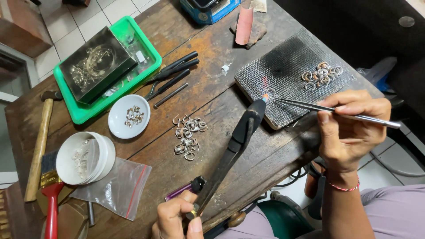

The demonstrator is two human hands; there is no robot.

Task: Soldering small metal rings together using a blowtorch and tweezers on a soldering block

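My left hand [176, 219] grips the handle end of a long black torch [234, 146], whose tip throws a small flame at a ring on the wire mesh pad [283, 75]. My right hand [349, 128] holds metal tweezers [310, 106], and their points meet the ring at the flame [267, 94]. Several silver rings [322, 75] lie grouped on the mesh's far right. Another pile of silver rings [188, 137] rests on the wooden bench [208, 88], left of the torch.
A white dish [119, 126] with rings, a white tub [66, 159] on a plastic bag [117, 186], a green tray [146, 48] holding a dark box, black pliers [172, 73], a hammer [40, 141], a red-handled brush [52, 194] and a purple lighter [183, 189] crowd the bench.
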